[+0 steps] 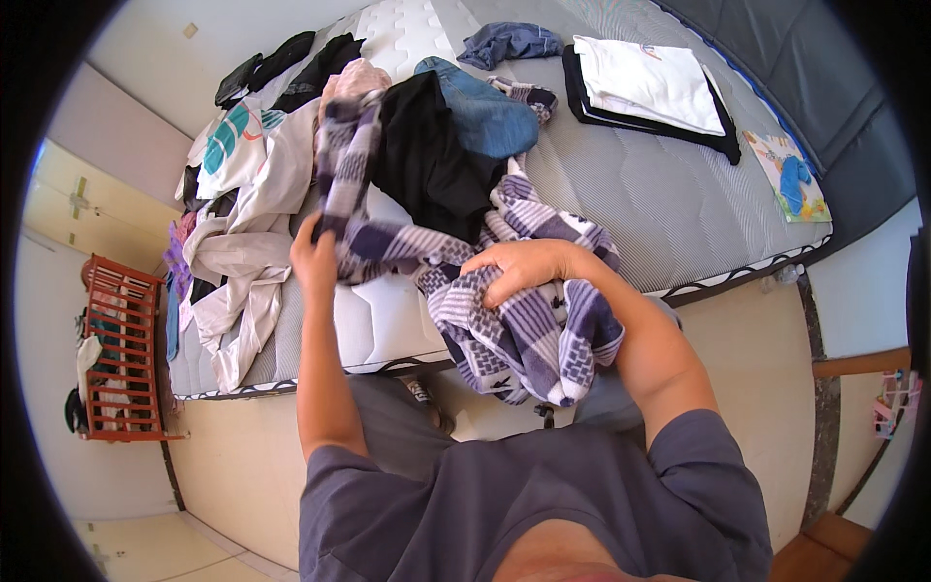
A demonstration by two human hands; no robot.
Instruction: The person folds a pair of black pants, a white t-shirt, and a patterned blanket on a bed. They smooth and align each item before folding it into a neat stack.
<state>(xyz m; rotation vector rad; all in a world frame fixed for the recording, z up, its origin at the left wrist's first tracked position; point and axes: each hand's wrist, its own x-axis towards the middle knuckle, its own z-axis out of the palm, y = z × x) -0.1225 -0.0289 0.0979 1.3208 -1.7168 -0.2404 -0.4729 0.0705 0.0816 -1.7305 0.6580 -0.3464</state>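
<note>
A purple and white patterned fleece garment (538, 327) lies bunched at the mattress's near edge, part of it hanging over. My right hand (520, 265) grips its bunched middle, thumb and fingers sunk into the cloth. My left hand (314, 251) holds another stretch of the same cloth, raised at the left and blurred; its fingertips are partly hidden. Between and beyond my hands lies a black garment (436, 160), with blue jeans (480, 109) behind it. A pink garment (360, 78) shows past the raised cloth.
Light grey and white clothes (254, 247) lie heaped left on the mattress (618, 211). Folded white and black clothes (647, 84) sit at the far right, near a picture book (789, 178). Farther back are denim (509, 45) and dark garments (284, 62). A red slatted crib (124, 349) stands left.
</note>
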